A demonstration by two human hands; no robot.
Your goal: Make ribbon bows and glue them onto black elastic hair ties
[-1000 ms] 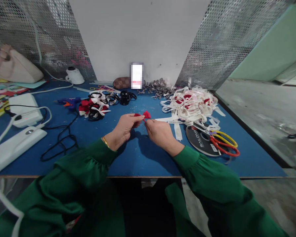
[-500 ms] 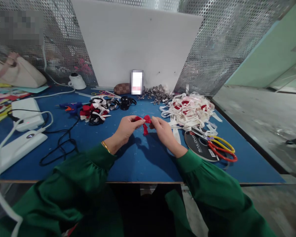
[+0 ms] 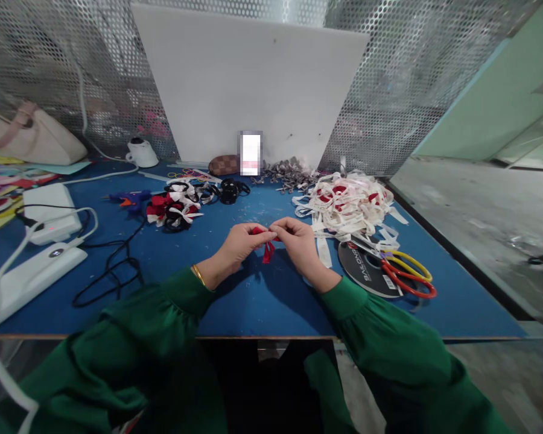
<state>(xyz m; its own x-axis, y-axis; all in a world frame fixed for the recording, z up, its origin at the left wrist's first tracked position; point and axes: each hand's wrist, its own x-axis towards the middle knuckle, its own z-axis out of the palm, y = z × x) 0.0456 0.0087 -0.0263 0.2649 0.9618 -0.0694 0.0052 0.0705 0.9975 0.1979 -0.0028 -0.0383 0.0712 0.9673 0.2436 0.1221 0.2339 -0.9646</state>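
Observation:
A red ribbon piece (image 3: 268, 252) hangs between my two hands above the middle of the blue table (image 3: 262, 307). My left hand (image 3: 244, 244) pinches it from the left, with a gold bangle on the wrist. From the right, my right hand (image 3: 296, 244) pinches it, thumb tip close to the left thumb. Fingers cover most of the upper part of the ribbon. Just right of my right hand lie a pile of white and red ribbons (image 3: 348, 202), a black disc (image 3: 366, 274) and scissors with red and yellow handles (image 3: 409, 274).
Finished-looking red, white and black bows (image 3: 176, 205) lie left of centre, near a blue glue gun (image 3: 129, 198). Black bands (image 3: 230, 190), metal clips (image 3: 292, 173) and a phone (image 3: 251, 154) stand further back. White power strips (image 3: 31, 283) and cables occupy the left.
Both hands have moved slightly nearer to me and closer together. The red ribbon's upper part, visible before, is now mostly covered by fingers.

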